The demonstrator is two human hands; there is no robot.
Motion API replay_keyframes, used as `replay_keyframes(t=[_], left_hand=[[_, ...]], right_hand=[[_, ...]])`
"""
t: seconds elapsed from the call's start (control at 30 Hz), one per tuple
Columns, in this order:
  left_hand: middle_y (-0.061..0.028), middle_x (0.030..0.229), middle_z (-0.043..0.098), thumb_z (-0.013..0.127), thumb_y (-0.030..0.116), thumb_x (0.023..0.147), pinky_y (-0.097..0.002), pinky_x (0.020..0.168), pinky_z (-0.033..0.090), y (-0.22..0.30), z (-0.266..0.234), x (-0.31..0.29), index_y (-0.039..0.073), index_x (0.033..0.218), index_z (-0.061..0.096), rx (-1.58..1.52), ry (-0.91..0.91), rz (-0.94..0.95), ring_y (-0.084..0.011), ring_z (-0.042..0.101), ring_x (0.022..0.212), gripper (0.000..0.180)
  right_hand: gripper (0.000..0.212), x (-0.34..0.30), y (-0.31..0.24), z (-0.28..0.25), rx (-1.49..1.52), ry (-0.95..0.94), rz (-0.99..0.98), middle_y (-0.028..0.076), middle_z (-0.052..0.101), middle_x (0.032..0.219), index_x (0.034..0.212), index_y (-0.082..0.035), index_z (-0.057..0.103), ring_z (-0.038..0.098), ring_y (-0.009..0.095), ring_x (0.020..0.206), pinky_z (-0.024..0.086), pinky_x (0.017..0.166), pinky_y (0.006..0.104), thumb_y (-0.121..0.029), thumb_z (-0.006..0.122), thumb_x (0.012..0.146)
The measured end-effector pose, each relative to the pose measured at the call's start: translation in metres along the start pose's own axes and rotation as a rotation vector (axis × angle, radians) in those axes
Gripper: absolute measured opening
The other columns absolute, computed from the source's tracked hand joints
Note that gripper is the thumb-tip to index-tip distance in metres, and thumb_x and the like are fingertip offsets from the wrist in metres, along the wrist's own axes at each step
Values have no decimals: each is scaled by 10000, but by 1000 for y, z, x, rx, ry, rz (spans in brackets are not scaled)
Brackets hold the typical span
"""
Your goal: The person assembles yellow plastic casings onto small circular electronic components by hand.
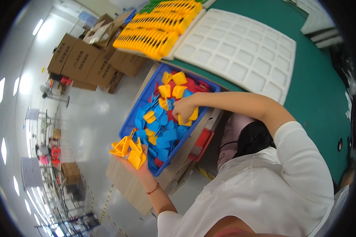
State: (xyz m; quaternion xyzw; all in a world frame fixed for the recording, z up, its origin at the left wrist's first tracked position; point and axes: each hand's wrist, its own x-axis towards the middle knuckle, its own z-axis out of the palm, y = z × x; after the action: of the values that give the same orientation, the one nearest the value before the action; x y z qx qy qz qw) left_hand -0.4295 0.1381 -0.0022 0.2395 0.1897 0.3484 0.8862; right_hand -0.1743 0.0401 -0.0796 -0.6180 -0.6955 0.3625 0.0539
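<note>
A blue plastic bin (pixel 141 102) holds a jumble of small moulded plastic pieces in blue, yellow and red. In my left hand (pixel 140 170), past the bin's near left corner, rests a cluster of several yellow plastic pieces (pixel 135 157) with flat rounded tabs. My right hand (pixel 184 106) reaches into the bin from the right, fingers curled down among the pieces. Beside those fingers lie a blue piece (pixel 171 103) and a yellow piece (pixel 194 114). What the fingertips grip, if anything, is hidden.
The bin sits on a wooden surface (pixel 124 181). Beyond it, a green table (pixel 316 87) carries a white tray with square pockets (pixel 229 45) and rows of yellow plastic parts (pixel 154 33). Cardboard boxes (pixel 79 59) are stacked at the far left; a red container (pixel 203 142) is below the bin.
</note>
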Motion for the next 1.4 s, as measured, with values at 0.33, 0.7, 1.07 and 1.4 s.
replay_keyframes(t=[0.33,0.7,1.07,1.4], left_hand=[[-140,1191,486,413,541,842,-431,906,417,-112,130,13,89,1220,423,282,-299,49,-309,484,1089,590],[-79,916,584,569,348,840,-268,617,480,-447,296,-84,31,957,543,663,-984,-660,-144,578,795,339],[-160,1010,581,554,174,807,-321,687,464,-433,309,-31,9,1085,517,962,-1445,228,-246,591,837,324],[-139,911,587,581,98,753,-351,739,463,-123,145,167,45,950,576,1804,-457,817,-305,578,831,204]], right_hand=[[460,-156,3,-48,957,1000,-134,70,563,955,1057,-63,545,525,147,866,438,737,272,-193,685,638],[234,-509,28,129,1330,2004,767,109,597,895,938,-11,554,599,197,753,492,659,322,-157,541,757],[523,-551,38,149,66,1570,1547,227,373,1286,1216,-20,442,353,333,1199,283,997,400,-265,563,770],[299,-334,6,4,-56,1204,447,153,454,1165,1056,-18,489,464,328,1059,385,899,353,-60,540,764]])
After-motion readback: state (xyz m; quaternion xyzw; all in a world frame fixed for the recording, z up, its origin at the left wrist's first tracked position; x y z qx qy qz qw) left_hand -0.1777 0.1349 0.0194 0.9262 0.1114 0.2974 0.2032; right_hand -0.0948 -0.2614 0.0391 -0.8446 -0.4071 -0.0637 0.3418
